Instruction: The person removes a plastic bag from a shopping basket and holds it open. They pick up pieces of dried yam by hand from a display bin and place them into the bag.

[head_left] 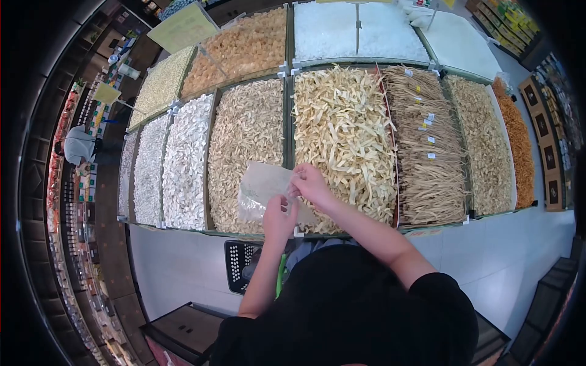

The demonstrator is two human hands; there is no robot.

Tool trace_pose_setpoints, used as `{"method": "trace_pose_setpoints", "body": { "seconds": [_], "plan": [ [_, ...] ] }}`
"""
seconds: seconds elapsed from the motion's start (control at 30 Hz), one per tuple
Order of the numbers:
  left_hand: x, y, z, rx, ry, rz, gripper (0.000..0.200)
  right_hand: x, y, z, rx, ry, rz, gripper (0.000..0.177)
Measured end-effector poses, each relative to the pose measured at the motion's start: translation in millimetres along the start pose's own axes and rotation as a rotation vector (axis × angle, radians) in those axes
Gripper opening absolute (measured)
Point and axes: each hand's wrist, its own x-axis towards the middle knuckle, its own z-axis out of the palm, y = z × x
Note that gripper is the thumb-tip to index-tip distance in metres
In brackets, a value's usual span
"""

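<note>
A thin clear plastic bag (264,184) hangs in front of me, over the bin of small beige dried slices (247,125). My right hand (310,185) pinches the bag at its right edge. Just below and to the left, my left hand (281,215) has its fingers closed on the same edge. The two hands are close together. No contents show inside the bag. Behind my right hand is a bin of pale yellow dried strips (345,122).
Further right lie brown stick-like bundles with small tags (427,158) and an orange dried good (516,146). White flakes (186,161) fill a bin at left. Sign cards (183,29) stand on posts. A black crate (235,268) sits below. Another person (79,145) is far left.
</note>
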Motion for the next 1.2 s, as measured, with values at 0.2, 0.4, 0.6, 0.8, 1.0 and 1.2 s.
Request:
{"method": "trace_pose_setpoints", "body": {
  "seconds": [0.2,0.4,0.6,0.8,1.0,1.2],
  "plan": [
    [9.8,-19.5,-0.5,-0.254,0.029,-0.039,0.026,-9.1,-32.7,-46.1,-0.211,0.047,-0.244,0.027],
    [10.2,-17.0,-15.8,-0.433,-0.008,-0.057,0.029,-20.2,-54.8,-153.8,-0.796,0.474,-0.341,0.029],
    [10.1,-3.6,-17.2,-0.405,-0.018,-0.081,0.030,1.2,-51.5,-167.5,-1.274,0.530,-0.204,0.031],
    [8.2,3.5,-13.4,-0.398,-0.001,-0.067,0.031,20.1,-43.3,-156.7,-1.408,0.571,-0.178,0.022],
    [7.9,5.9,-11.4,-0.368,-0.021,-0.075,0.029,-2.4,-43.1,-160.3,-1.264,0.672,-0.436,0.015],
    [8.8,6.9,-6.5,-0.410,-0.013,-0.099,0.032,-8.9,-46.0,-161.1,-1.001,0.631,-0.638,0.015]
  ]
}}
